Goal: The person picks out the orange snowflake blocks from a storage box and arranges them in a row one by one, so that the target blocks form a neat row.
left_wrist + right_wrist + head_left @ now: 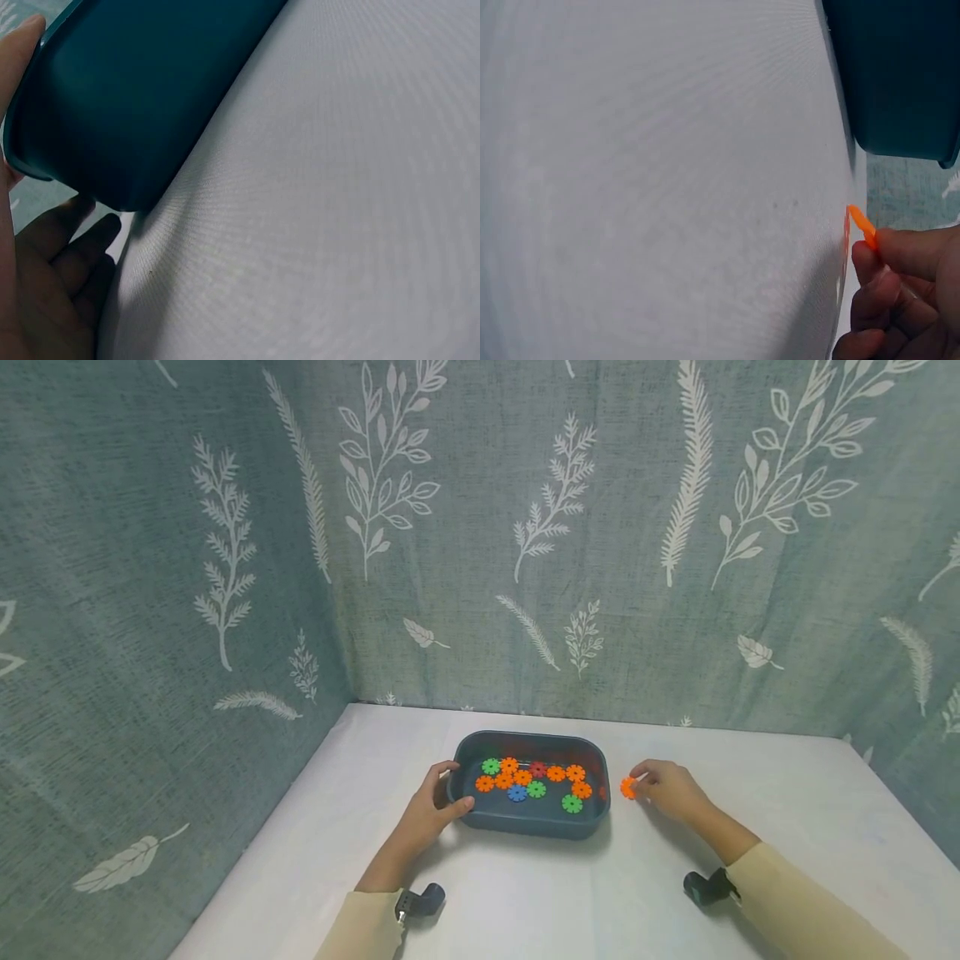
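- L hand (429,806) gripped the L end of the dark blue-green tray (525,823), thumb over the near rim, fingers round the end.
- R hand (670,787) pinched an orange disc (627,788) btwn thumb & fingertip; disc was tilted, just R of tray, outside it & low over the white tabletop (525,902).
- R wrist view showed other R fingers curled in; L wrist view had some L fingers in shadow beside tray.
- Tray sat on tabletop w/ notched discs inside: several orange discs (575,772), 3 green discs (572,803), 1 blue disc (517,792), 1 red disc (537,769).
- Leaf-print fabric (465,610) hung behind & at L.
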The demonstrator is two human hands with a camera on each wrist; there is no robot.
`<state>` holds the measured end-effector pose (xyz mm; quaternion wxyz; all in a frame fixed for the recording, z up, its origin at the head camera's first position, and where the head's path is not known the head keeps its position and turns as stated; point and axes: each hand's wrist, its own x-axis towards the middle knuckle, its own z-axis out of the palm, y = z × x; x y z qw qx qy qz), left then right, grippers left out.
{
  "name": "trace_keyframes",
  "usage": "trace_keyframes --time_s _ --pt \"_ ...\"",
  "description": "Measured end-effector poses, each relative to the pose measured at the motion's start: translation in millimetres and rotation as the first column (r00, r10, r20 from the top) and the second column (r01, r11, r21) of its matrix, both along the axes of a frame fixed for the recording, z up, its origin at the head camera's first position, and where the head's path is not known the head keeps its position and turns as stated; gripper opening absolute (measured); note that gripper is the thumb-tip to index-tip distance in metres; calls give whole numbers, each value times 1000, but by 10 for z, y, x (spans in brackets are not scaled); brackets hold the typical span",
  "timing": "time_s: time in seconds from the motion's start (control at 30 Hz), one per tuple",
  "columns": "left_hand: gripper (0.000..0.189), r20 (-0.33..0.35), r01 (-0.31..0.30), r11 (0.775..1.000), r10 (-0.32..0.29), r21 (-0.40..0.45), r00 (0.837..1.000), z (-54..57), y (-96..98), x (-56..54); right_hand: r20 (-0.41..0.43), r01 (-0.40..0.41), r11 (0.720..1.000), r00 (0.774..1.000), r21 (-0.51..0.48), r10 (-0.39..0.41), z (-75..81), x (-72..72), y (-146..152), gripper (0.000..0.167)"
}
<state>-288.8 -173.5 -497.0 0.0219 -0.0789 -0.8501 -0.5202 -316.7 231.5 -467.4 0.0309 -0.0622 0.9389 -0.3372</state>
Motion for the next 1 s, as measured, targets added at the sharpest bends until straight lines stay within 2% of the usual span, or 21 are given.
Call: trace_keyframes --time_s 0.27,0.53,0.73,1.0 --pt "67 5 -6 1000 6 0 1000 -9 8 -11 -11 28 996 1000 90 -27 -18 -37 26 17" --pt "67 7 -12 1000 12 1 1000 -1 13 -18 24 58 986 998 157 -62 8 -64 -2 14" --pt "66 2 -10 1000 10 0 1000 -4 14 -35 22 34 980 999 194 -39 42 -94 -8 13" --pt "68 13 -9 1000 9 7 1000 -9 6 -28 76 31 969 996 243 -51 68 -109 -50 14"
